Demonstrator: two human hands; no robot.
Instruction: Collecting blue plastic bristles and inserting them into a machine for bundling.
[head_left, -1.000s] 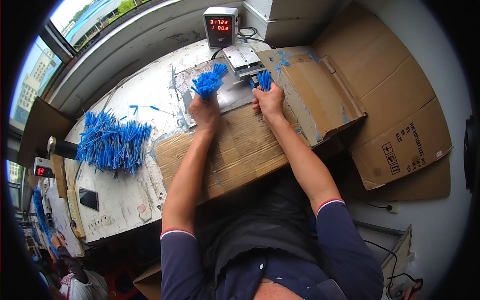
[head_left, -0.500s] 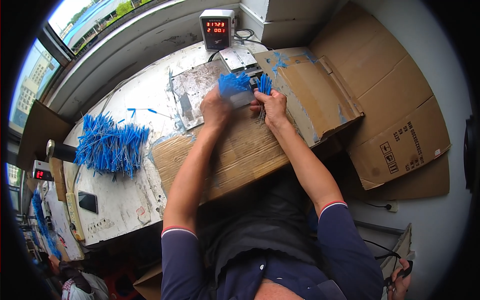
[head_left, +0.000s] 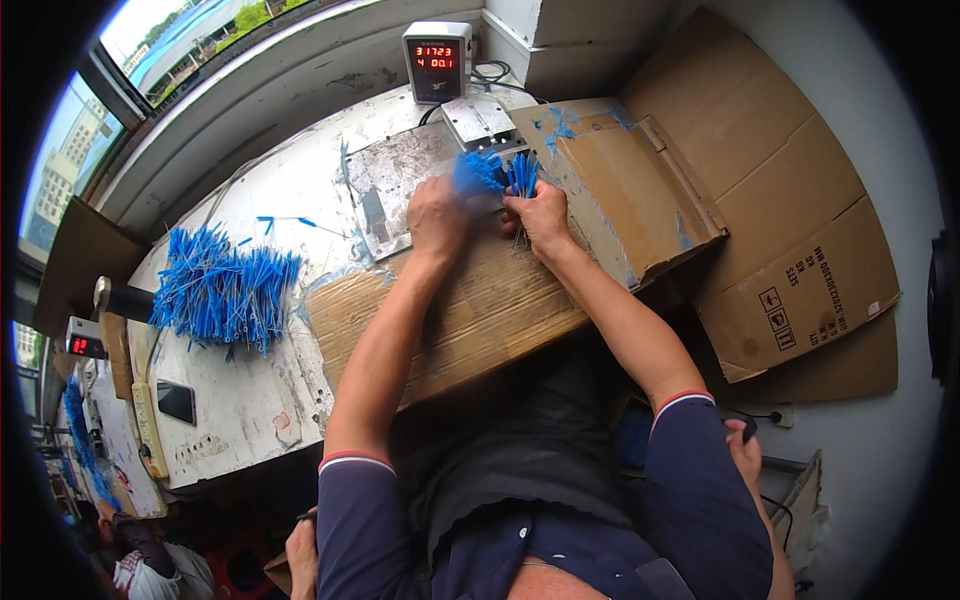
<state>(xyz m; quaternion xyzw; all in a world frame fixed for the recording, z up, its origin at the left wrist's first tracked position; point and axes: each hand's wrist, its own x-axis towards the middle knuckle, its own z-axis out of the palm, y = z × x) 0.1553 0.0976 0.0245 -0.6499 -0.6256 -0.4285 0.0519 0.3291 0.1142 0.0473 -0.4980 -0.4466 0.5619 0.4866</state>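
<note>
My left hand is closed round a bunch of blue-tipped wires, smeared by motion. Beside it, my right hand pinches a smaller bunch of the same wires, blue ends up and thin bare ends hanging below the fingers. Both bunches are just in front of a small metal device on a worn metal plate. A big heap of blue-tipped wires lies on the white table to the left.
A counter with red digits stands behind the device. Flattened cardboard covers the near edge; a cardboard box is at right. A phone and power strip lie left. Another person's hands show behind me.
My left hand and its bunch have shifted slightly right, nearer the right hand's bunch. A digit on the counter has changed. Behind me, the other person's hand has moved up, and another hand appears lower left.
</note>
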